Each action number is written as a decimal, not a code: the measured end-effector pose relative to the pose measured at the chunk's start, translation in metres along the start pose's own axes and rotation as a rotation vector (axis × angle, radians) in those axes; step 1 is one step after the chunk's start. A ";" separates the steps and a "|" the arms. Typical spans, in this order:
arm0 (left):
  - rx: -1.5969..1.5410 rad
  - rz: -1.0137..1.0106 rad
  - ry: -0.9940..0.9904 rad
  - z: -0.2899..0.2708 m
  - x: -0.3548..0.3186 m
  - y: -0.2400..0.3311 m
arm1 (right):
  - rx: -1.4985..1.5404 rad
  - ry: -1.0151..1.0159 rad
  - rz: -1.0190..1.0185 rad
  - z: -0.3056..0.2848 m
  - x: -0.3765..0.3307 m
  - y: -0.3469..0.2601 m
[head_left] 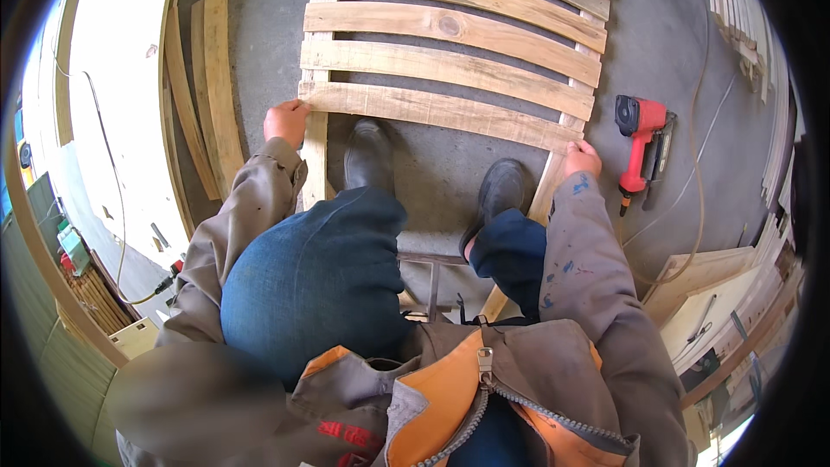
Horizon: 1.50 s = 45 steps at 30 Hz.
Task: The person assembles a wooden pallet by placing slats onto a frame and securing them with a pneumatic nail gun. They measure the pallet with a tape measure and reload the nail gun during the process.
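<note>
Your left hand (286,124) and right hand (582,159) pinch opposite ends of the nearest wooden slat (441,111), which spans between them; it looks light, stiff, rough, best held by those ends.

I count my two hands (286,124), two sleeves (242,199), two dark shoes (369,157), seven slats (445,111) in view, two rails (314,151) beneath them, one red nail gun (641,131) and three narrow loose boards (223,86) to my left.

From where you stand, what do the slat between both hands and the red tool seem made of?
Slat: bare wood, apparently unfinished, by its visible grain and streaks.
Red tool: smooth red body, perhaps painted metal or plastic; I can't tell.
</note>
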<state>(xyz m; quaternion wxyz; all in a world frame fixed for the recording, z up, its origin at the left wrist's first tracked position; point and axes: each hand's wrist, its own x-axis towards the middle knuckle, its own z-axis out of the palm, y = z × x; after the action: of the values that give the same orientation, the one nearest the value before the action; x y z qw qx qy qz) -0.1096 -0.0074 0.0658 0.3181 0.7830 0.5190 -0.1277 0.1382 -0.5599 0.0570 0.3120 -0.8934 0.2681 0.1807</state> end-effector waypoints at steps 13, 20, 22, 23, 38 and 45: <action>-0.264 0.003 -0.077 -0.005 0.008 -0.017 | -0.087 0.089 -0.052 0.016 0.020 0.031; -0.248 0.029 -0.030 -0.002 0.001 0.008 | 0.165 0.115 0.036 0.012 -0.004 0.013; -0.251 0.031 -0.029 -0.004 0.002 0.011 | 0.191 0.113 0.034 0.011 -0.005 0.012; -0.254 0.029 -0.036 -0.005 0.004 0.012 | 0.213 0.110 0.039 0.012 -0.005 0.013; -0.238 0.002 -0.029 -0.004 0.010 0.009 | 0.165 0.128 -0.033 0.018 0.008 0.020; -0.235 0.013 -0.025 -0.005 0.010 0.008 | 0.091 0.114 -0.073 0.019 0.014 0.029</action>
<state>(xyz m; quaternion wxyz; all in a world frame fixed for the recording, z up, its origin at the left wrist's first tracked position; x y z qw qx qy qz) -0.0992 0.0007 0.0671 0.4150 0.7419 0.5215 -0.0734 0.1297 -0.5716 0.0226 0.3428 -0.8963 0.2606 0.1059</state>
